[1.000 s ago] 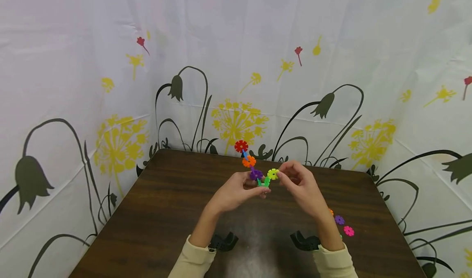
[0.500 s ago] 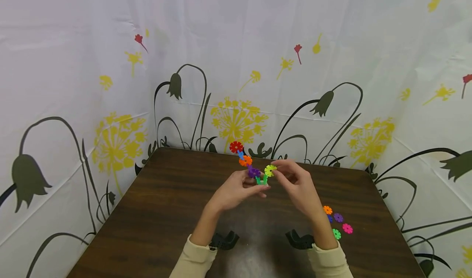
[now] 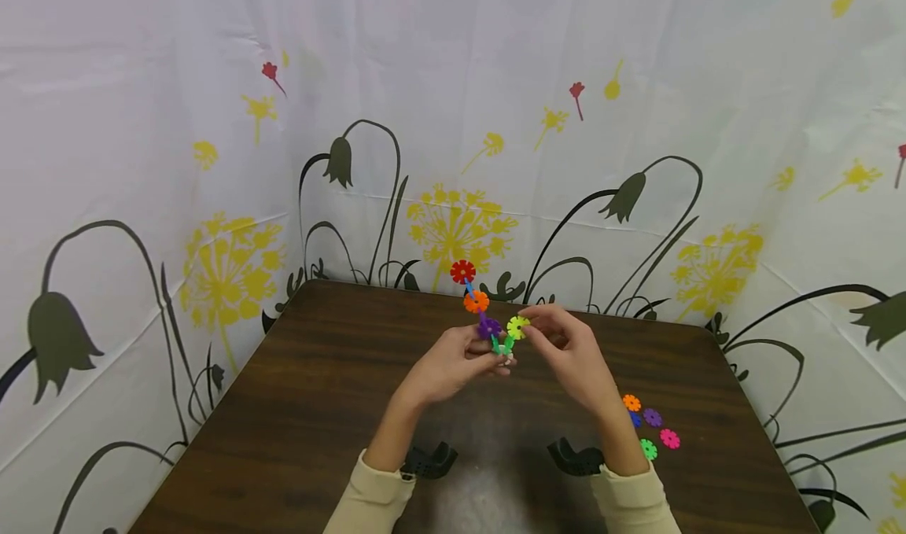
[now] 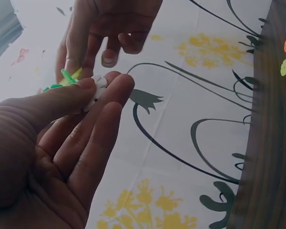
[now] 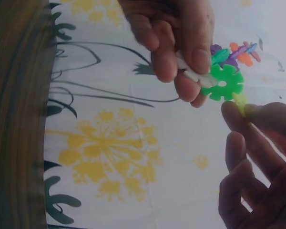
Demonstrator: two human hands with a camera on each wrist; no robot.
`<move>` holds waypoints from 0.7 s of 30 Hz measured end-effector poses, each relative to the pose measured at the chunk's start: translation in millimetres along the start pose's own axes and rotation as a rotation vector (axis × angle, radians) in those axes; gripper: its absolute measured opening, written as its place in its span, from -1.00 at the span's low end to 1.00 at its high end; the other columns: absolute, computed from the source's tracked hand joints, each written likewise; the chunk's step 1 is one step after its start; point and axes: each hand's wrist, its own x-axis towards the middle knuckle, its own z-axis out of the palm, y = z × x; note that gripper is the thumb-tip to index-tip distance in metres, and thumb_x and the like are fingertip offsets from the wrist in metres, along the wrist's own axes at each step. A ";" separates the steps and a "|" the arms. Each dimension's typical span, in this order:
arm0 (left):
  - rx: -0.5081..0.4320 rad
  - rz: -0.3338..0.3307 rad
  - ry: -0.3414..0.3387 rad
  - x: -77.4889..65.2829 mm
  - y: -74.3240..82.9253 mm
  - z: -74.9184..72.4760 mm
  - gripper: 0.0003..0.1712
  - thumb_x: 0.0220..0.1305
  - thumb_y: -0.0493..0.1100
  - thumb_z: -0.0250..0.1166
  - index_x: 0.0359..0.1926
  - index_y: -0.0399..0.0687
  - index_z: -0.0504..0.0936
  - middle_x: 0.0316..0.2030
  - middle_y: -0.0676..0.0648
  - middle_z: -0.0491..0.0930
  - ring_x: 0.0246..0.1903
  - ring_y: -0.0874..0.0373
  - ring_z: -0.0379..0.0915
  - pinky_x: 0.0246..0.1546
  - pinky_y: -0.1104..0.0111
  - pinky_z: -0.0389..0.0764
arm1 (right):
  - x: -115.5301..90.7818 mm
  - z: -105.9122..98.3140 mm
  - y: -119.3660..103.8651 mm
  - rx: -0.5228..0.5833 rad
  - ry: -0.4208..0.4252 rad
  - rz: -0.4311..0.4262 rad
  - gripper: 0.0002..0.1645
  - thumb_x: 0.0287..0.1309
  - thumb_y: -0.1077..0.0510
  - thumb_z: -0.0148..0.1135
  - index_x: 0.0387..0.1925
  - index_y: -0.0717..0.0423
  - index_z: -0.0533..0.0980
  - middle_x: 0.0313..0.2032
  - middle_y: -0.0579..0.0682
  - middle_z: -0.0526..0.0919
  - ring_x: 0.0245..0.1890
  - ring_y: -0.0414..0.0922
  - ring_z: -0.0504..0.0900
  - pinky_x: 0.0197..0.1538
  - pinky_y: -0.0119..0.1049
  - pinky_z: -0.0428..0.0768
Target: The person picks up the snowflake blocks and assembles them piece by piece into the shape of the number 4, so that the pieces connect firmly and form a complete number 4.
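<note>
Both hands are raised above the table around a chain of notched plastic flower discs. My left hand [image 3: 449, 367] pinches a white disc [image 5: 194, 76] between thumb and fingers at the chain's lower end. Green discs [image 5: 232, 87] join the white one. From there the chain climbs through a purple disc [image 3: 489, 328], an orange disc [image 3: 476, 301] and a blue disc [image 3: 469, 289] to a red disc [image 3: 463, 272] on top. My right hand [image 3: 572, 353] pinches a yellow disc [image 3: 517, 327] by its edge. In the right wrist view the yellow disc's edge is right at the green disc's rim.
Several loose discs lie on the dark wood table [image 3: 340, 408] by the right forearm, among them an orange one [image 3: 632, 403], a purple one [image 3: 653, 417], a pink one [image 3: 669, 439] and a green one [image 3: 648, 449]. A flower-printed curtain [image 3: 453, 109] hangs behind the table.
My right hand has shifted slightly left with the yellow disc, uncovering more loose discs beside the forearm. The chain's top tipped left, then came back. Both hands keep their pinch.
</note>
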 end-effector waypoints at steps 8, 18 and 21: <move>-0.032 0.084 0.065 5.8 -2.4 2.2 -0.17 0.53 -0.31 0.33 0.67 -0.07 0.18 -0.04 -0.37 0.81 -0.15 -0.15 0.85 -0.03 0.23 0.82 | -3.0 2.7 -3.2 -0.083 0.055 -0.132 -0.73 0.44 0.25 0.39 0.08 -0.07 0.71 -0.15 -0.07 0.83 -0.50 -0.24 0.53 -0.43 -0.40 0.55; 0.014 0.084 0.076 4.1 -14.0 7.3 -0.27 0.51 -0.24 0.38 0.59 -0.13 0.33 -0.09 -0.22 0.85 -0.15 -0.10 0.85 0.01 0.30 0.79 | -0.5 6.4 -0.1 -0.134 0.006 -0.194 -0.74 0.45 0.27 0.36 0.08 -0.03 0.70 -0.19 -0.08 0.76 -0.54 -0.15 0.41 -0.45 -0.40 0.44; 0.000 0.086 0.063 1.3 -15.9 10.9 -0.47 0.51 -0.24 0.38 0.40 -0.19 0.51 -0.09 -0.20 0.86 -0.18 0.02 0.85 0.00 0.29 0.80 | -1.0 5.7 5.1 -0.074 -0.026 -0.162 -0.77 0.48 0.26 0.33 0.07 -0.04 0.68 -0.12 -0.03 0.80 -0.52 -0.09 0.51 -0.43 -0.40 0.51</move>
